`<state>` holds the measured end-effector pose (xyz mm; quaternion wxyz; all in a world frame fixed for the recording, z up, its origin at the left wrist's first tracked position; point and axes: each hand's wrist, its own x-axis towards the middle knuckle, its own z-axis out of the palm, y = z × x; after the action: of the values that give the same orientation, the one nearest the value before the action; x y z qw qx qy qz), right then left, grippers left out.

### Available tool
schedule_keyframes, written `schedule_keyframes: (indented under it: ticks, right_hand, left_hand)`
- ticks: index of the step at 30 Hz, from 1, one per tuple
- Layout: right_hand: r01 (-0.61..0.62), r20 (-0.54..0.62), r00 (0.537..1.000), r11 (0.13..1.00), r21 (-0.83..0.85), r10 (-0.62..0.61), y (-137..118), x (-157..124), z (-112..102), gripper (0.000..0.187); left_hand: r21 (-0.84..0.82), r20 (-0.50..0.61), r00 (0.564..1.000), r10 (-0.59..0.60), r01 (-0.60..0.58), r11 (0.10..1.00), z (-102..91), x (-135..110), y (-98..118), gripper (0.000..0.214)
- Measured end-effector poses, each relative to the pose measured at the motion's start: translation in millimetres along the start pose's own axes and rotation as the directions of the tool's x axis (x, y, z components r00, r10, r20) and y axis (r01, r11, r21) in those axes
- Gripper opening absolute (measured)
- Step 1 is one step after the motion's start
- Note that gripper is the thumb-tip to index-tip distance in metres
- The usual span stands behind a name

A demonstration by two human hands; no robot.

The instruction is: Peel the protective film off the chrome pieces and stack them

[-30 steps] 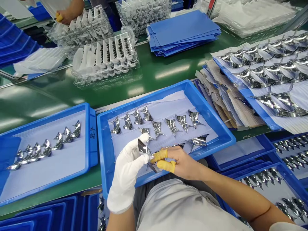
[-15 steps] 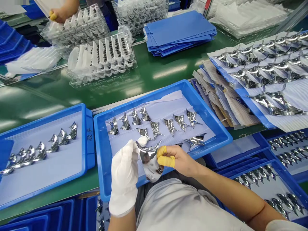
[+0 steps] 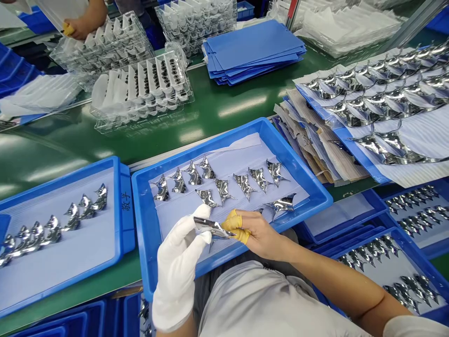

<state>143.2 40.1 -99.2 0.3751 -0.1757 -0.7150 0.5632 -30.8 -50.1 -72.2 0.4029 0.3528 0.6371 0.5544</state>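
Bench: green belt (image 3: 63,150), with a blue tray (image 3: 142,220) directly under my fingers.
Left hand (image 3: 177,267): in a white cotton glove, fingers pinched together on the metal piece.
Right hand (image 3: 261,234): thumb and first finger in yellow finger cots (image 3: 235,227), closed together against the piece's far end.
Metal piece (image 3: 210,228): mirror-bright, held between my two hands, just above the tray.
Change: piece turned from face-on to nearly edge-on.
Past my fingertips: more shiny pieces (image 3: 245,185) in rows on a pale sheet inside the tray.
Far ahead of my fingers: stacked clear plastic trays (image 3: 140,89), and a co-worker's hand (image 3: 79,28).
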Motion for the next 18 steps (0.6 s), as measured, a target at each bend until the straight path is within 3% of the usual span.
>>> schedule_keyframes:
  ticks: [2,5,8,10,15,18]
  right_hand:
    - [-0.010,-0.005,1.000,1.000,0.023,0.010,-1.0,0.1,0.0,0.027]
    - [-0.171,0.024,0.985,0.971,0.168,0.169,-5.7,0.8,0.5,0.030]
    - [-0.378,0.108,0.924,0.827,0.415,0.368,-10.1,1.0,1.7,0.032]
    - [-0.448,0.150,0.886,0.723,0.526,0.439,-11.2,1.2,2.8,0.031]
    - [-0.465,0.146,0.862,0.641,0.611,0.486,-12.7,3.3,5.0,0.028]
    - [-0.482,0.143,0.849,0.632,0.607,0.509,-14.9,4.5,6.5,0.026]
  left_hand:
    - [0.001,-0.004,1.000,-0.005,0.005,1.000,0.8,0.0,2.0,0.033]
    - [-0.047,-0.008,0.998,-0.061,0.060,0.997,5.6,2.9,7.5,0.034]
    - [-0.054,-0.007,0.995,-0.096,0.095,0.994,10.4,8.0,12.6,0.035]
    - [-0.070,0.025,0.993,-0.118,0.120,0.990,12.2,11.2,14.4,0.039]
    - [-0.121,0.196,0.970,-0.147,0.172,0.978,16.1,12.2,16.3,0.057]
    - [-0.148,0.212,0.954,-0.211,0.245,0.958,19.8,10.7,17.3,0.067]
